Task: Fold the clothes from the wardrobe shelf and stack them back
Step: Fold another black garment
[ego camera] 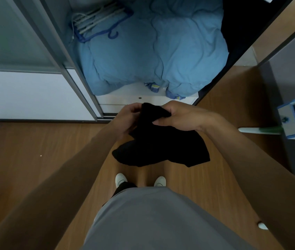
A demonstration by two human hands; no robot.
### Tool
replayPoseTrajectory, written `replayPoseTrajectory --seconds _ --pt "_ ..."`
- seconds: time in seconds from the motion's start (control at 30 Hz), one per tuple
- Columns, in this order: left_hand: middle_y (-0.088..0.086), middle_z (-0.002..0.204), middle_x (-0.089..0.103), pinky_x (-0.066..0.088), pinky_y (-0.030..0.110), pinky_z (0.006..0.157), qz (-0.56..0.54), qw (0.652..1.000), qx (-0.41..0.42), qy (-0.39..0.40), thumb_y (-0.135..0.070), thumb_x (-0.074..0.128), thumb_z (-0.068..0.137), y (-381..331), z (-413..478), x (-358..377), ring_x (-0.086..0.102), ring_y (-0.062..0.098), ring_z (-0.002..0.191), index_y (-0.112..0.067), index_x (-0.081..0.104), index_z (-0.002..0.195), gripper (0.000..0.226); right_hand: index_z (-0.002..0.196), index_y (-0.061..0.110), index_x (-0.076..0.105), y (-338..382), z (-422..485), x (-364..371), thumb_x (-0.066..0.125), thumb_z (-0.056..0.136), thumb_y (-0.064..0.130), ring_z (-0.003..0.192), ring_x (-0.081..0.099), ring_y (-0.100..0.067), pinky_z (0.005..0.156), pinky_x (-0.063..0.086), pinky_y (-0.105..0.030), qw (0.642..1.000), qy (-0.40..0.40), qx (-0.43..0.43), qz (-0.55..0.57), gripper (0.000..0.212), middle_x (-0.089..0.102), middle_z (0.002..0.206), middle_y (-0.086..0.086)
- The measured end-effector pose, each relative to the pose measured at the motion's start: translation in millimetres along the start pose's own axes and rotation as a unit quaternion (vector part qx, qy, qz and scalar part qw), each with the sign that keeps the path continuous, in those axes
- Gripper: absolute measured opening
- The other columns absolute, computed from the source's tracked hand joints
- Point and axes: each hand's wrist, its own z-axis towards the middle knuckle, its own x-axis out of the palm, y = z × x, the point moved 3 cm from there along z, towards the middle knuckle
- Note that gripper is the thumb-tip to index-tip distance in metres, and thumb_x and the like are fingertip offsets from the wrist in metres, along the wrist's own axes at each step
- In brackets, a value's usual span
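Head view: my left hand (125,120) and right hand (177,116) each pinch the top edge of the black garment (161,147), hanging mid-air near the wardrobe shelf (143,99). I judge folding goes best by spreading the hands apart, flattening the cloth first.

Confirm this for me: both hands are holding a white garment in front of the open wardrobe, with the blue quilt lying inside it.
Not quite: the garment is black, not white, as the head view shows. The rest stands: the left hand and right hand both grip it in front of the open wardrobe, with the blue quilt lying inside it.
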Motion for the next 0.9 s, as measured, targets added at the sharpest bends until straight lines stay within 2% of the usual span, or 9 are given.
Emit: replayPoseTrajectory --seconds 0.1,0.17,0.27,0.37,0.47,0.6,0.67,0.77,0.9 --pt "0.015 0.105 0.064 0.055 0.029 0.072 -0.004 1.000 -0.018 0.009 0.002 0.048 0.097 7.6 -3.1 5.4 0.064 0.022 0.085 0.001 0.057 0.125 0.030 0.086 0.033 0.067 0.8 -2.1 -4.5 0.060 0.100 0.027 0.064 0.059 0.015 0.058 0.040 -0.002 1.000 -0.012 0.006 0.005 0.017 0.065 0.065 0.030" --pt "0.019 0.113 0.062 0.051 0.034 0.078 0.062 0.998 -0.017 -0.011 -0.003 0.050 0.099 12.1 -3.1 7.0 0.062 0.026 0.093 -0.001 0.053 0.131 0.032 0.082 0.036 0.064 0.2 -2.4 -7.3 0.059 0.100 0.028 0.061 0.058 0.017 0.055 0.038 -0.001 1.000 -0.022 0.006 0.000 0.021 0.063 0.062 0.032" --pt "0.017 0.105 0.064 0.046 0.030 0.078 0.159 0.987 -0.007 -0.027 -0.008 0.045 0.103 15.1 -1.8 6.7 0.062 0.028 0.091 0.004 0.052 0.132 0.033 0.080 0.033 0.062 -0.6 -1.9 -9.0 0.058 0.101 0.028 0.059 0.057 0.016 0.053 0.037 -0.002 0.999 -0.032 0.010 0.003 0.022 0.063 0.060 0.031" --pt "-0.001 0.108 0.073 0.054 0.020 0.080 0.020 0.997 -0.040 0.067 -0.027 0.031 0.109 17.5 -11.0 11.1 0.068 0.014 0.107 -0.011 0.053 0.134 0.036 0.079 0.031 0.063 -1.6 0.7 -10.7 0.059 0.100 0.032 0.061 0.059 0.011 0.057 0.040 -0.008 0.998 -0.057 0.019 0.016 0.021 0.063 0.061 0.026" --pt "-0.014 0.130 0.064 0.047 0.017 0.101 -0.077 0.982 -0.041 0.169 -0.045 0.021 0.107 16.2 -22.9 11.6 0.054 0.001 0.127 -0.031 0.048 0.135 0.041 0.089 0.018 0.069 -1.1 3.0 -16.4 0.061 0.099 0.031 0.071 0.061 -0.001 0.067 0.044 -0.021 0.995 -0.090 0.033 0.003 0.018 0.066 0.076 0.012" --pt "-0.001 0.121 0.070 0.048 0.036 0.106 0.214 0.959 -0.009 0.187 -0.034 0.062 0.096 12.6 -25.4 12.6 0.065 0.011 0.115 -0.024 0.062 0.124 0.030 0.077 0.007 0.067 6.9 6.8 -25.1 0.072 0.091 0.025 0.059 0.054 0.000 0.054 0.039 -0.016 0.988 -0.146 0.019 -0.056 0.023 0.059 0.068 0.003" --pt "-0.003 0.114 0.072 0.050 0.038 0.104 0.280 0.943 -0.011 0.179 -0.031 0.066 0.094 12.5 -23.5 17.3 0.067 0.010 0.108 -0.029 0.065 0.116 0.022 0.073 0.002 0.066 7.5 12.7 -31.0 0.077 0.084 0.026 0.061 0.053 -0.007 0.057 0.038 -0.026 0.975 -0.206 0.013 -0.079 0.028 0.055 0.064 0.001" --pt "-0.008 0.102 0.075 0.054 0.032 0.095 0.247 0.958 -0.003 0.143 -0.034 0.063 0.096 8.2 -23.9 23.5 0.070 0.010 0.100 -0.030 0.067 0.108 0.014 0.089 0.013 0.076 -2.0 21.5 -43.8 0.076 0.083 0.031 0.083 0.061 -0.012 0.077 0.048 -0.030 0.942 -0.330 0.008 -0.057 0.020 0.068 0.084 0.004" --pt "-0.002 0.099 0.077 0.055 0.023 0.078 0.070 0.994 0.006 0.079 -0.030 0.059 0.098 -4.8 -25.7 25.1 0.073 0.015 0.095 -0.019 0.068 0.109 0.018 0.122 0.016 0.065 -38.7 21.2 -48.5 0.071 0.089 0.038 0.099 0.054 -0.011 0.089 0.042 -0.022 0.907 -0.417 0.034 0.039 0.040 0.057 0.104 0.001"
